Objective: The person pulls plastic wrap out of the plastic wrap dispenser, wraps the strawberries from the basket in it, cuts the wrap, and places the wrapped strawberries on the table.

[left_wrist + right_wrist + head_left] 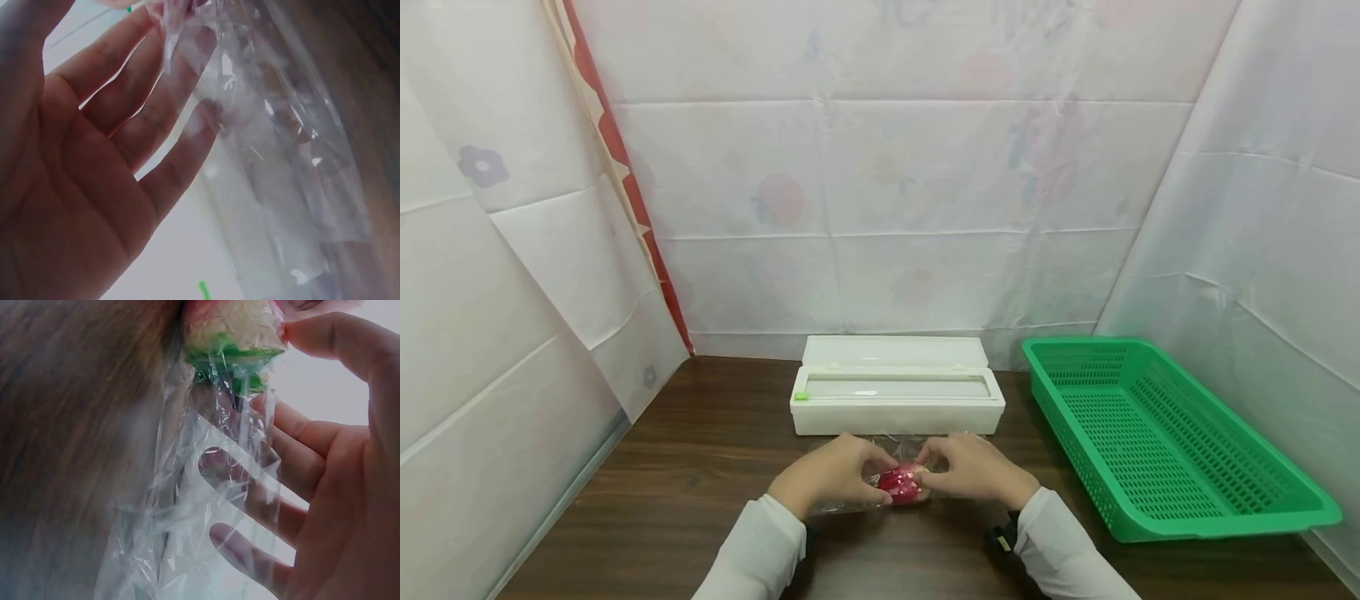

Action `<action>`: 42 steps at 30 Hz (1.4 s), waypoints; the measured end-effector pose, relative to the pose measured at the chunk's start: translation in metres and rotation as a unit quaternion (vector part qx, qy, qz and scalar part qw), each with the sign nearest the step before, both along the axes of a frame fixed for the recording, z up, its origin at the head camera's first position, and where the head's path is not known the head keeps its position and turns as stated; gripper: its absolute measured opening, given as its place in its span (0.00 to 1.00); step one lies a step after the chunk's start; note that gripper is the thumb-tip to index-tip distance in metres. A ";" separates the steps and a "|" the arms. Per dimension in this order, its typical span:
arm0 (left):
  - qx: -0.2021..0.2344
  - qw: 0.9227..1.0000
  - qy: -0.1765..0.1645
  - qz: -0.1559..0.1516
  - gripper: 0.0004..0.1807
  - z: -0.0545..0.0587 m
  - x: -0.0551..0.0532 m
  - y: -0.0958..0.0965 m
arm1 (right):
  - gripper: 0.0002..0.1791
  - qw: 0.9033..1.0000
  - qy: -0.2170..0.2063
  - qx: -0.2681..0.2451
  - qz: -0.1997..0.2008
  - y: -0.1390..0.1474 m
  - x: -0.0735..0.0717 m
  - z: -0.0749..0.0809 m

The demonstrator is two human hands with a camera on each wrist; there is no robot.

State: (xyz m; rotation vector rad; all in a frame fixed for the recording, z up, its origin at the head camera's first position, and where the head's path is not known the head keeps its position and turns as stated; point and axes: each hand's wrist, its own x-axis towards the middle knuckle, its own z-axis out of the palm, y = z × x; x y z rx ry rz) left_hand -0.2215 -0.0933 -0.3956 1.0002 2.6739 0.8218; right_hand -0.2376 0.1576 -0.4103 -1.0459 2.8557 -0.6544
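Observation:
A red-and-cream fruit-like piece (901,483) with a green leafy end (234,359) lies low over the table, between both hands. Clear plastic film (206,487) wraps it and trails off in loose, crinkled folds. The left hand (835,475) holds the wrapped piece from its left side, thumb and fingertips at the film; the film (269,144) also hangs across its fingers in the left wrist view. On the other side, the right hand (977,471) grips the piece near the green end. Its thumb presses the cream side, while the lower fingers spread behind the film.
Just beyond the hands stands a white cling film dispenser (895,421), its lid raised and a green slider (801,397) at the left end. A green perforated basket (1112,508) sits on the right of the brown table (647,492). White sheets (880,183) hang around it.

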 end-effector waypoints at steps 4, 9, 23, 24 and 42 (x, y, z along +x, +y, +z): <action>-0.019 1.000 0.023 -0.003 0.21 -0.001 0.007 0.003 | 0.12 1.000 0.008 -0.001 0.000 -0.001 0.004 -0.001; -0.039 0.996 0.072 -0.024 0.21 -0.001 0.012 0.005 | 0.12 1.000 0.021 0.003 0.003 -0.001 0.007 -0.001; -0.115 0.972 0.204 -0.003 0.30 -0.009 0.013 0.014 | 0.11 1.000 0.004 0.026 0.000 0.000 0.012 0.003; -0.119 0.970 0.213 -0.002 0.31 -0.010 0.013 0.015 | 0.11 1.000 0.003 0.027 0.000 0.001 0.012 0.003; -0.085 0.979 0.186 0.001 0.24 -0.015 0.008 0.010 | 0.08 0.999 0.027 -0.020 0.039 -0.001 0.015 0.010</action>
